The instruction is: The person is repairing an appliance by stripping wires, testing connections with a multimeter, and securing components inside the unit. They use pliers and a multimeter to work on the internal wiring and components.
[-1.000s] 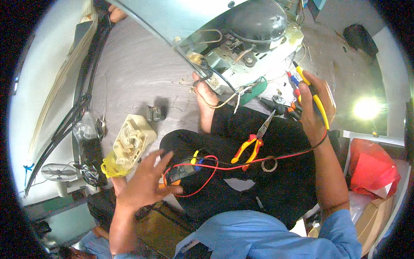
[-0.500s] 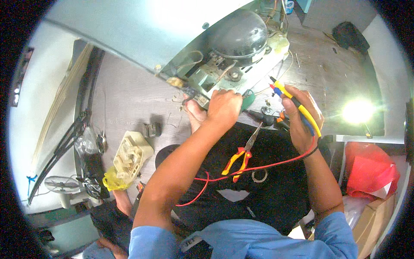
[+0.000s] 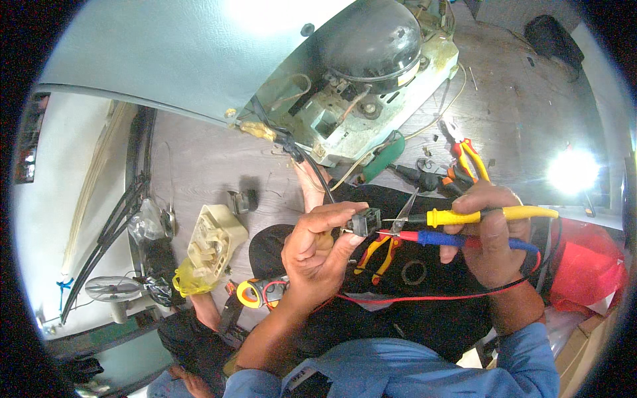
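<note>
Between thumb and fingers, my left hand (image 3: 318, 249) grips a small black block-shaped connector (image 3: 365, 222) with metal on its side. A black cable runs down from the compressor base towards this hand. My right hand (image 3: 494, 229) is closed around two test probes: a yellow probe (image 3: 458, 217) and a blue probe with a red tip section (image 3: 444, 239). Both thin tips point left, right at the connector's side; whether they touch it I cannot tell. Long-nose pliers (image 3: 381, 255) with red and yellow handles lie on dark cloth under the probes.
Ahead is a black compressor (image 3: 378, 43) on its base. More pliers (image 3: 470, 156) lie near a black tool (image 3: 421, 176) and a green piece (image 3: 385, 159). A cream plastic housing (image 3: 219, 235) stands left. A bright lamp (image 3: 574, 172) shines at right. Another person's hand (image 3: 207, 312) shows lower left.
My left hand has come back from the compressor base and now holds the black connector. The probes in my right hand have swung from pointing up to pointing left at it.
</note>
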A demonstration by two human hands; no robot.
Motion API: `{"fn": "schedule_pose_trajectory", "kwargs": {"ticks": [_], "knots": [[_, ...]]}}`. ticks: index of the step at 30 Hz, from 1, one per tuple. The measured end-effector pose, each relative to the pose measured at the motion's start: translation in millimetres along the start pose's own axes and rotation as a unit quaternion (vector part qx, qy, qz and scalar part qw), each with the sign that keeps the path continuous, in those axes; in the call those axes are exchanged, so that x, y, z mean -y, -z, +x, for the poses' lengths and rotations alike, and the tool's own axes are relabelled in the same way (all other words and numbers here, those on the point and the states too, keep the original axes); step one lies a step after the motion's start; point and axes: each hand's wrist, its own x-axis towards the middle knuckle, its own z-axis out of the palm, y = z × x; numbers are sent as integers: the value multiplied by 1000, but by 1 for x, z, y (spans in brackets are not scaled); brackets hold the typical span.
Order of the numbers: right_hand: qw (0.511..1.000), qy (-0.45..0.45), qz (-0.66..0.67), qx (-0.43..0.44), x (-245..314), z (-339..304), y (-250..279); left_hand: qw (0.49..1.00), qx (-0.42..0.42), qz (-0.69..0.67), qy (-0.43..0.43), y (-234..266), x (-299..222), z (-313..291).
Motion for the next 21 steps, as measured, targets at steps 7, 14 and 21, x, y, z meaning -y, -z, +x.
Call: {"fn": "schedule_pose_trajectory", "kwargs": {"ticks": [7,14,21], "knots": [[998,-19,-42,-39,0,1,-8,999,-42,-8,13,-3,4,-4],[999,-19,-19,-40,-1,0,-6,999,10,-9,-39,-2,8,-4],[1000,-11,10,-20,-7,1,-8,999,22,20,-39,-2,6,-4]]}}
